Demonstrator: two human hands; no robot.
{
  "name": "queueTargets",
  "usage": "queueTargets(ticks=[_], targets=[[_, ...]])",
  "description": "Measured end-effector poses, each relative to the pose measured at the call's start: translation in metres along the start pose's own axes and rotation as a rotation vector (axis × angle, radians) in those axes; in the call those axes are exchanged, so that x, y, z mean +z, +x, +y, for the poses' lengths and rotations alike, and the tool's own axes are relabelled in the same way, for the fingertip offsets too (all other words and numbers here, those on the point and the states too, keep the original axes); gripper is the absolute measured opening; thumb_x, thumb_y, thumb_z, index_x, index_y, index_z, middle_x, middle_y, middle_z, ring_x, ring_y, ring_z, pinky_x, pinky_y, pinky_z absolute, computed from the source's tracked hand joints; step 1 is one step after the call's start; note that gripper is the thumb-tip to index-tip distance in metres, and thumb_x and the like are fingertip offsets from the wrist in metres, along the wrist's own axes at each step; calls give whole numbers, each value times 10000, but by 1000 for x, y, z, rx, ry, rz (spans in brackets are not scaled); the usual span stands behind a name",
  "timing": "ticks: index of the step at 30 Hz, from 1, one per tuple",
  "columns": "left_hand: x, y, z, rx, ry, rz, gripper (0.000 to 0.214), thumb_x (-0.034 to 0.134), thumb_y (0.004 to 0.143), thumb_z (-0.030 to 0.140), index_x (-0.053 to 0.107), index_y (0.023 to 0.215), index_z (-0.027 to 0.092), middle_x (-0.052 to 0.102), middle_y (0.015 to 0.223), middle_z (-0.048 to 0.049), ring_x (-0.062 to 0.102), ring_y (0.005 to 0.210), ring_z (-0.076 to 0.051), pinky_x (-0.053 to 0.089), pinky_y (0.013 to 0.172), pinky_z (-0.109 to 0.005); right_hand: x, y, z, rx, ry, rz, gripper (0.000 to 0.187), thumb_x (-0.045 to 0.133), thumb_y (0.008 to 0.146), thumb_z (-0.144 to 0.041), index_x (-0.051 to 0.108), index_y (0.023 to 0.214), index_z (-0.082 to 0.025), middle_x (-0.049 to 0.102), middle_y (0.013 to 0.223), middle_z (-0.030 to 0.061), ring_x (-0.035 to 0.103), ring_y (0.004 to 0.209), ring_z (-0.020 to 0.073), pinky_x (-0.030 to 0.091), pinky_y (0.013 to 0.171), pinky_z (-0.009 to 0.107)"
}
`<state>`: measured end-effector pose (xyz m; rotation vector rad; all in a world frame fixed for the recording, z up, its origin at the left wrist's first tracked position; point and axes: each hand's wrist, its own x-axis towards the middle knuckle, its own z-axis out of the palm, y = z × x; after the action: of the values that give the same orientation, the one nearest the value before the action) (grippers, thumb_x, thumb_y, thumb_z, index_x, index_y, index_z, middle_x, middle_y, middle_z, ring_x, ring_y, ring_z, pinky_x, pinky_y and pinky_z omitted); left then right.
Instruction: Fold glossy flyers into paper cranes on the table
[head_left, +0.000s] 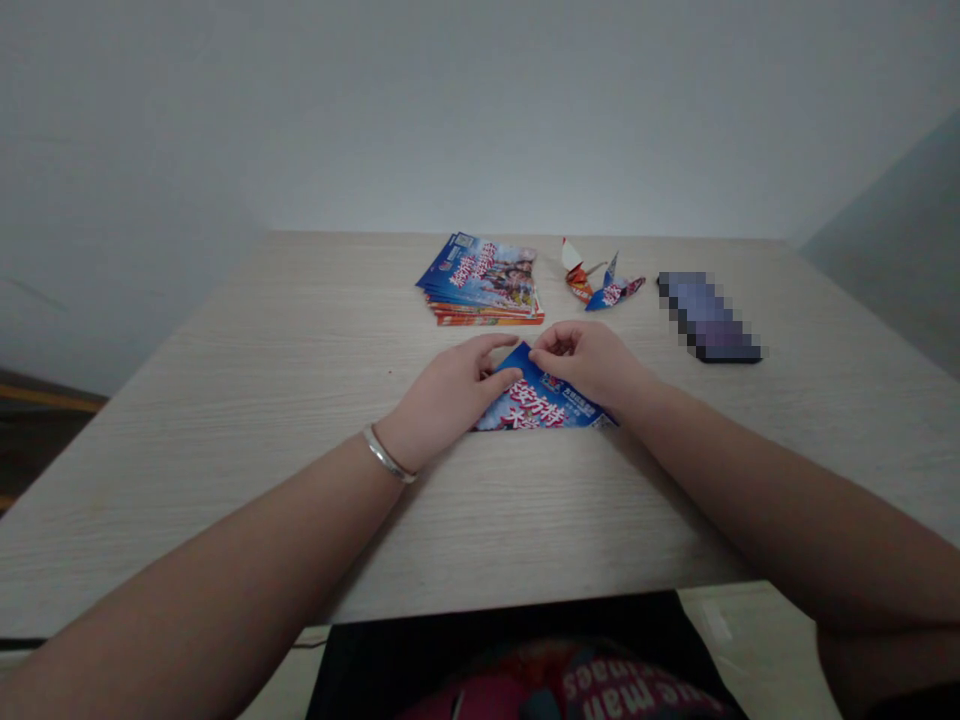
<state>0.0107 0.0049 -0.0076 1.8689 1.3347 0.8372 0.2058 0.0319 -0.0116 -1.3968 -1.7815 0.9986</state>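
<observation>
A blue printed paper sheet (536,400), folded into a triangle with its point away from me, lies on the table between my hands. My left hand (457,385) grips its left slope, thumb on top and fingers curled round behind the edge. On the other slope, close to the tip, my right hand (585,358) pinches the paper between thumb and bent fingers. The underside of the paper and some fingertips are hidden. A silver bracelet (388,455) circles my left wrist.
Beyond my hands lies a fanned stack of printed leaflets (480,275). To its right are two folded paper cranes, one orange and white (577,280), one blue (611,293). A phone (709,315), partly pixelated, rests farther right on the pale wooden table (262,340). A wall stands behind.
</observation>
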Motion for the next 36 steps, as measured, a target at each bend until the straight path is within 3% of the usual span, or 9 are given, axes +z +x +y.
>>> queueTargets(ticks=[1, 3, 6, 8, 10, 14, 22, 28, 36], targets=[[0, -1, -1, 12, 56, -14, 472, 651, 874, 354, 604, 1321, 209, 734, 873, -39, 641, 658, -167, 506, 598, -287, -5, 3, 3, 17, -25, 5, 168, 691, 772, -298, 648, 641, -202, 640, 590, -13, 519, 524, 108, 382, 525, 273], [0, -2, -1, 115, 244, -13, 529, 589, 921, 315, 498, 1424, 177, 720, 1115, -109, 685, 892, -216, 549, 770, -357, -13, 10, 8, 66, -69, 5, 181, 685, 785, -304, 663, 638, -201, 640, 570, -11, 515, 504, 108, 365, 511, 275], [4, -6, 5, 405, 598, 70, 373, 544, 944, 259, 623, 1298, 174, 565, 1429, -142, 511, 1304, -332, 404, 1081, -522, -19, 18, 15, 108, -128, 33, 168, 700, 773, -301, 682, 643, -196, 658, 584, -6, 524, 502, 110, 367, 512, 278], [9, -9, 7, 514, 711, -16, 328, 488, 987, 313, 679, 1216, 176, 613, 1384, -117, 530, 1279, -328, 393, 1088, -527, -19, 21, 18, 97, -177, 45, 138, 702, 762, -275, 691, 652, -192, 677, 612, 0, 551, 533, 117, 392, 539, 276], [14, -13, 7, 509, 753, -137, 411, 454, 1011, 371, 617, 1320, 155, 645, 1349, -112, 555, 1262, -303, 355, 1132, -531, -19, 24, 21, 75, -226, 54, 121, 699, 758, -259, 695, 660, -189, 692, 637, 7, 574, 566, 124, 412, 566, 275], [20, -17, 3, 512, 810, -273, 584, 423, 1010, 488, 460, 1475, 135, 496, 1514, -139, 434, 1410, -323, 189, 1223, -570, -20, 28, 25, 37, -297, 59, 111, 686, 765, -252, 701, 678, -184, 704, 664, 15, 582, 587, 128, 414, 572, 272], [25, -21, 6, 469, 870, -355, 715, 325, 997, 615, 408, 1503, 117, 372, 1585, -186, 295, 1500, -337, 162, 1238, -540, -21, 31, 27, 54, -362, 63, 109, 663, 800, -240, 717, 740, -167, 719, 704, 25, 595, 602, 125, 423, 580, 262], [25, -22, 0, 465, 827, -435, 674, 240, 1042, 521, 294, 1552, 84, 202, 1652, -152, 141, 1554, -262, 129, 1261, -471, -22, 32, 25, 51, -393, 84, 108, 668, 796, -231, 721, 724, -170, 723, 699, 26, 609, 611, 130, 433, 584, 262], [24, -24, 6, 418, 777, -457, 704, 276, 1030, 535, 258, 1565, 78, 184, 1656, -154, 145, 1552, -263, 142, 1265, -459, -25, 34, 26, 64, -395, 122, 111, 675, 800, -234, 726, 735, -160, 722, 687, 36, 610, 590, 132, 447, 569, 262]])
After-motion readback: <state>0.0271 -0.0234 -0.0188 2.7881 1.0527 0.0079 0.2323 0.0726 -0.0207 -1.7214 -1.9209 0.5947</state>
